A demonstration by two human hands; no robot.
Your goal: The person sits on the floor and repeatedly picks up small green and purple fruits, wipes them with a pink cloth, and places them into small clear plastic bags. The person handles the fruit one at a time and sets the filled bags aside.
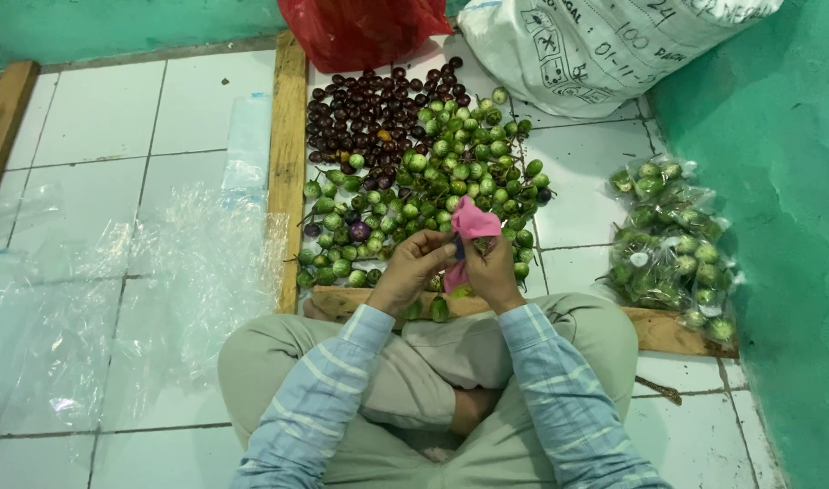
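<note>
Covering white tiled floor (97, 118): eggplants (433, 172)

Pink cloth (473, 225): small, crumpled, bright pink, held up between both hands above the front edge of the produce pile, one end poking upward and the lower end hanging down. Small dark object (481, 244), partly hidden, pinched against the cloth just beneath its upper fold; kind cannot be told.

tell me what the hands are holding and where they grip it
Both hands, left hand and right hand, pinch a pink cloth at its lower part.
</note>
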